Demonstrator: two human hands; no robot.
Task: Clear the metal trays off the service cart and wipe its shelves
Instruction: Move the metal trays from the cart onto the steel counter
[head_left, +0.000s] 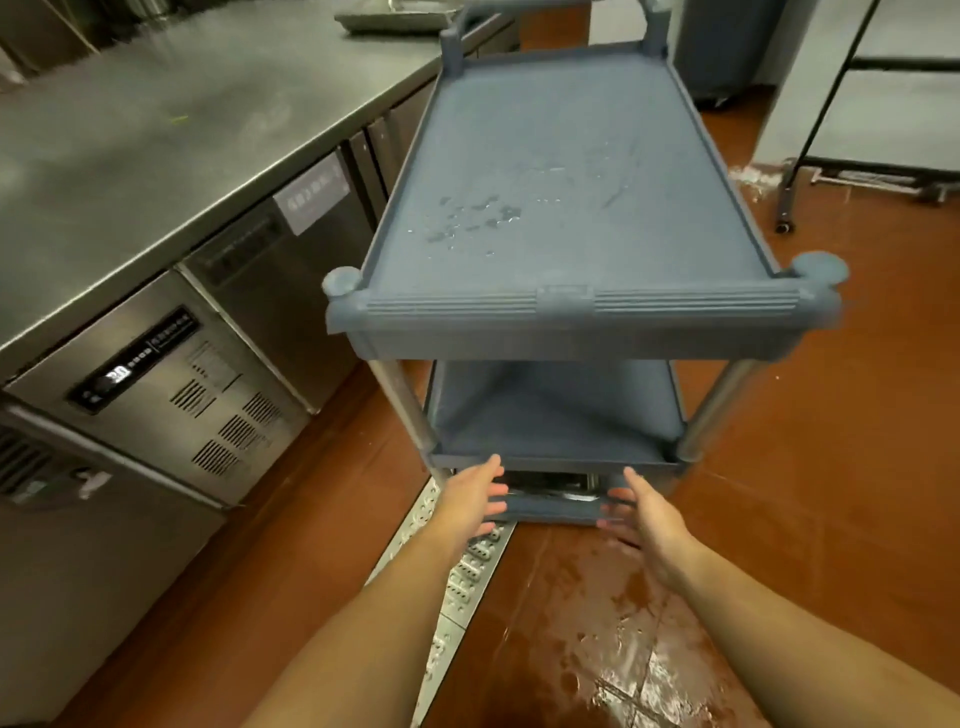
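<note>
metal tray (550, 492) sits on the bottom shelf (550, 512) of the service cart (561, 306), left hand (475, 499) and right hand (647, 517) near its ends, both open and empty. lifted carelessly it may snag the middle shelf (556, 415); the wet floor (618, 649) invites a slip.

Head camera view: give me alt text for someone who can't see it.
The left hand and right hand, both open, reach toward a metal tray on the bottom shelf of a blue-grey cart. Its top shelf holds only water drops; what shows of the middle shelf is bare. A second tray lies on the steel counter at left.
</note>
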